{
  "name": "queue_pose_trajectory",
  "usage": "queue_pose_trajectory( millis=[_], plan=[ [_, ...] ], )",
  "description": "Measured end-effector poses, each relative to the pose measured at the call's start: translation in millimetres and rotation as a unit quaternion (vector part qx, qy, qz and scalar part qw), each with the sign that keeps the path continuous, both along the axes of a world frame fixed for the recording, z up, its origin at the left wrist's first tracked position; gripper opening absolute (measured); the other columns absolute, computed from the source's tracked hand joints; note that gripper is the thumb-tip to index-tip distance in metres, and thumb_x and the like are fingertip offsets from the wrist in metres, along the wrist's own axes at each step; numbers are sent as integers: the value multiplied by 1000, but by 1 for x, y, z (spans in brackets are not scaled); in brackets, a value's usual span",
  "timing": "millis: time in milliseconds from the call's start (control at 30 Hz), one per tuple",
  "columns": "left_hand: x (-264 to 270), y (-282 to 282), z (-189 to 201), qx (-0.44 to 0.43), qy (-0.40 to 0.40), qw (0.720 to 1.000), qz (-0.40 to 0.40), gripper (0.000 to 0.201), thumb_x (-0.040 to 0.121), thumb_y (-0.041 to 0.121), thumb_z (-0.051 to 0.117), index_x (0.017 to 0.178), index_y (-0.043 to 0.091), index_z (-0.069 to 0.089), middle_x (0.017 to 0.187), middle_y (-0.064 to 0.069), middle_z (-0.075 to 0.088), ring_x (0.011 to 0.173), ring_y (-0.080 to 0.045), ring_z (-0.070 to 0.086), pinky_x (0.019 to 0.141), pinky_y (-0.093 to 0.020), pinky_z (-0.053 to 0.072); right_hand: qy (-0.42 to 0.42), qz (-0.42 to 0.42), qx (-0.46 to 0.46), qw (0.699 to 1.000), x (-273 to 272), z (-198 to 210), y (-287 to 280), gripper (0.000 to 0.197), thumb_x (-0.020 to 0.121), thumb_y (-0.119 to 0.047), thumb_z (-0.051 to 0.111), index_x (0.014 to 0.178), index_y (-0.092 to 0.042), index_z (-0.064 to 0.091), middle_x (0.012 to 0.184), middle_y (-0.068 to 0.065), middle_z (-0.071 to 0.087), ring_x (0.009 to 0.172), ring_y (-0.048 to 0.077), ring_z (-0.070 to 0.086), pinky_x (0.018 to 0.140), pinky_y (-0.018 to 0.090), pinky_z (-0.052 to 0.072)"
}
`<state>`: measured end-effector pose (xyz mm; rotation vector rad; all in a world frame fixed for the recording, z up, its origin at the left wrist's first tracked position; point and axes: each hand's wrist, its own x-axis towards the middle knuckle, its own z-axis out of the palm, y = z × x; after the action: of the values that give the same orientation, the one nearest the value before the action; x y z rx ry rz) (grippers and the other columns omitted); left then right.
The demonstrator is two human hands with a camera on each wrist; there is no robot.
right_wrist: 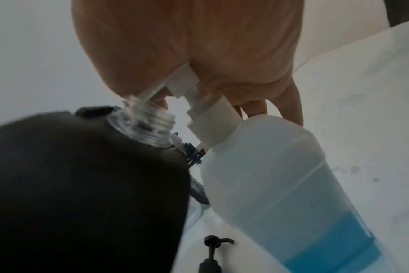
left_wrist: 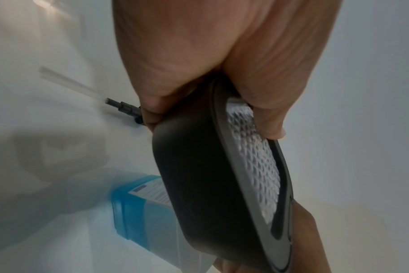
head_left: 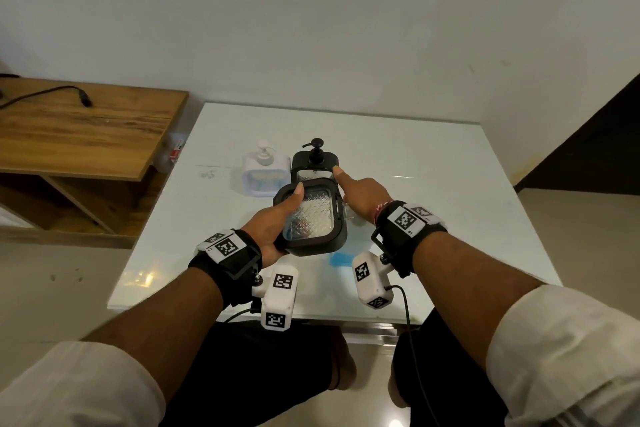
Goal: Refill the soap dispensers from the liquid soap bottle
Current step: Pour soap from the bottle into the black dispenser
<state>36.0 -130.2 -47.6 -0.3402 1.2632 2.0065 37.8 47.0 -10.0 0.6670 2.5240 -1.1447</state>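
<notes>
Above the near part of the white table [head_left: 433, 163], the left hand [head_left: 273, 218] grips a black soap dispenser [head_left: 311, 222] that is tilted to lie almost flat, with its textured clear window facing up. The thumb presses on the window edge and the other fingers curl under the body. Its pump is off, and the right wrist view shows the bare clear threaded neck [right_wrist: 147, 127]. The right hand [head_left: 363, 196] is beside it with the index finger stretched forward. In the right wrist view its fingers seem to hold the white pump head [right_wrist: 187, 81] of the liquid soap bottle [right_wrist: 280, 184], but the picture is blurred and I cannot tell how tight the grip is. The bottle is partly full of blue soap and its nozzle is very near the open neck. Further back stand a second black dispenser [head_left: 317, 159] and a white dispenser [head_left: 265, 168], both with pumps on. A loose black pump [right_wrist: 213, 249] lies on the table.
</notes>
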Motion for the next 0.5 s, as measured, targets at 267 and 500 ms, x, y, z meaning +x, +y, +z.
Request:
queue_pose_trajectory(
  millis=[267,500],
  plan=[
    [1,-2,4,7,0,1000,11,47,96,47,61,129,13,66,123,-10,74,112,-27,72,93,-42,57,16,5,-39,999,1,14,-9,75,98,-63,23,121,-4,62,129,16,58,106,25,52,89,33,32],
    [1,-1,6,9,1,1000,2,48,98,47,58,131,13,65,123,-11,74,109,-25,73,92,-40,58,13,10,-38,999,-1,18,-6,74,99,-61,20,116,-3,63,126,16,58,102,24,50,90,33,32]
  ],
)
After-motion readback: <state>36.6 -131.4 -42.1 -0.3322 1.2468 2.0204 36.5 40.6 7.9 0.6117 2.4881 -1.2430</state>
